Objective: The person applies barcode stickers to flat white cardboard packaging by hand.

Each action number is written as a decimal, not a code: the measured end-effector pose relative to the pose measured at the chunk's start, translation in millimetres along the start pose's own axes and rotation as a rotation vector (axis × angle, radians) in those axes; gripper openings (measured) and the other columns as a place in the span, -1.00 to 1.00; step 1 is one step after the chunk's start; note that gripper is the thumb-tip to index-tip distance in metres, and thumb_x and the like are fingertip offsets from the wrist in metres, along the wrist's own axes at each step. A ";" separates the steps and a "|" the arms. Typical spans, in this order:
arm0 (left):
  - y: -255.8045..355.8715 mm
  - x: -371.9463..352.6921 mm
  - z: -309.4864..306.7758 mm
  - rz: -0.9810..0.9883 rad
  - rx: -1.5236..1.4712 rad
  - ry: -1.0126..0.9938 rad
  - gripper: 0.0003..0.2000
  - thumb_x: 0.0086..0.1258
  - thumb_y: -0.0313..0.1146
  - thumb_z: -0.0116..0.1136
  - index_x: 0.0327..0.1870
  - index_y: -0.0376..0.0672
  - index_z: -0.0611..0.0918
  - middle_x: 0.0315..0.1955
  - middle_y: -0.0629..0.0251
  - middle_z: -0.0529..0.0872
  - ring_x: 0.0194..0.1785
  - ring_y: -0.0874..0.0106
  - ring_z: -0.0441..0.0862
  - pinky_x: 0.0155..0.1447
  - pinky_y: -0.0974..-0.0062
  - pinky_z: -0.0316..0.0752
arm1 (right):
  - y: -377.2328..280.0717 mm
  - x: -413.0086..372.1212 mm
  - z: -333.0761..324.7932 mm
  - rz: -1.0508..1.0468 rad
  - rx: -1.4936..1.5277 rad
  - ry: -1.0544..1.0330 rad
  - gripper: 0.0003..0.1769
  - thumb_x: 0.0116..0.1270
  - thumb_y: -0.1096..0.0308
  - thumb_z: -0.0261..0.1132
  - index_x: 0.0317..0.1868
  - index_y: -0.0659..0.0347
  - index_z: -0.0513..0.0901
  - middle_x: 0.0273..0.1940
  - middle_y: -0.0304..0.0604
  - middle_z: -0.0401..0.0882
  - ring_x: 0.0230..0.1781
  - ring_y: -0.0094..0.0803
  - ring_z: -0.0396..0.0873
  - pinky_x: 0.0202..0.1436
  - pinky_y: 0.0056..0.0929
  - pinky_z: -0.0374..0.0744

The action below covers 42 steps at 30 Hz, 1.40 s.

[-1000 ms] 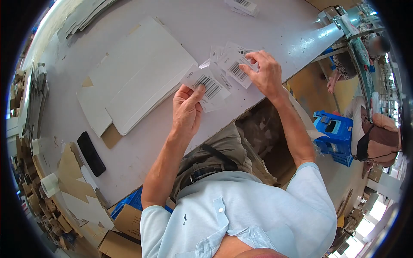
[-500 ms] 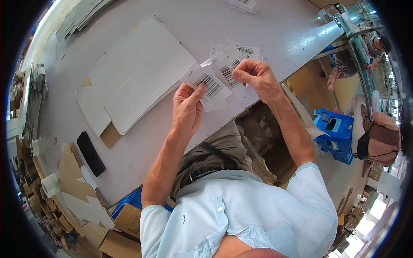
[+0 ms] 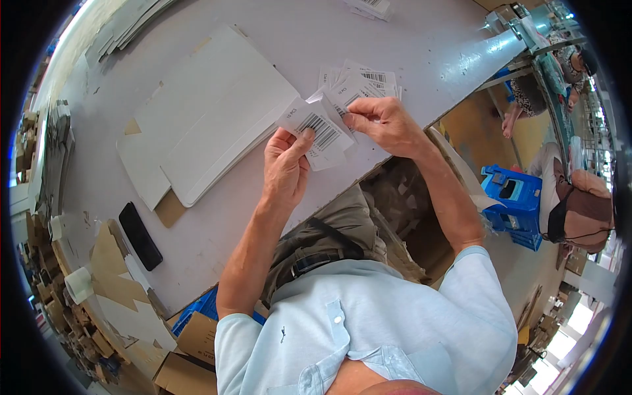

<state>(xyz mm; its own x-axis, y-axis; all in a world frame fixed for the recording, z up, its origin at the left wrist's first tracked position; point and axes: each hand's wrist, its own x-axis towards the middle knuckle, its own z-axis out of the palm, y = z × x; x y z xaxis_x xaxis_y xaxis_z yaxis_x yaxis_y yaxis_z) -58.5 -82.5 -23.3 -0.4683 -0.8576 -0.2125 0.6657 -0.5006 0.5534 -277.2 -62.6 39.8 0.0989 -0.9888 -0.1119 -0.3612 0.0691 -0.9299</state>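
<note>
My left hand (image 3: pixel 287 163) grips several white barcode labels (image 3: pixel 319 131), its thumb pressed on the front one. To the right, my right hand (image 3: pixel 388 125) pinches a barcode label (image 3: pixel 342 113) by its edge, close beside the labels in the left hand. Behind both hands, more barcode labels (image 3: pixel 378 80) lie spread on the table. Flat white cardboard sheets (image 3: pixel 210 112) lie stacked to the left of my left hand, their right corner near the held labels.
A black phone (image 3: pixel 139 236) lies on the table (image 3: pixel 197 257) at the left. Cardboard pieces (image 3: pixel 115 270) and a tape roll (image 3: pixel 79 284) are at the lower left. Beyond the table's right edge are a blue crate (image 3: pixel 513 197) and other people (image 3: pixel 582 210).
My right hand has moved left, closer to the labels in my left hand. The left hand has hardly moved.
</note>
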 end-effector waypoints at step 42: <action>0.6 0.0 -1.4 0.028 -0.008 0.027 -0.79 0.53 -0.53 0.22 0.11 -0.34 0.61 0.03 0.09 0.76 0.08 0.40 0.75 0.24 0.39 0.72 | 7.5 0.0 -3.3 -0.155 -0.195 0.273 -0.72 0.41 0.20 0.48 -0.14 0.29 0.76 -0.24 -0.32 0.73 -0.21 -0.69 0.55 -0.21 -0.54 0.54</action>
<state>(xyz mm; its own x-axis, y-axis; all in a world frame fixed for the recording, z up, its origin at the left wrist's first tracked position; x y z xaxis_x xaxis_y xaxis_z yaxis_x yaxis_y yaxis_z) -57.3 -83.0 -24.1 -0.4336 -0.8743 -0.2184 0.6834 -0.4770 0.5527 -283.0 -62.5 34.0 -0.0753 -0.9862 0.1475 -0.5339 -0.0851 -0.8412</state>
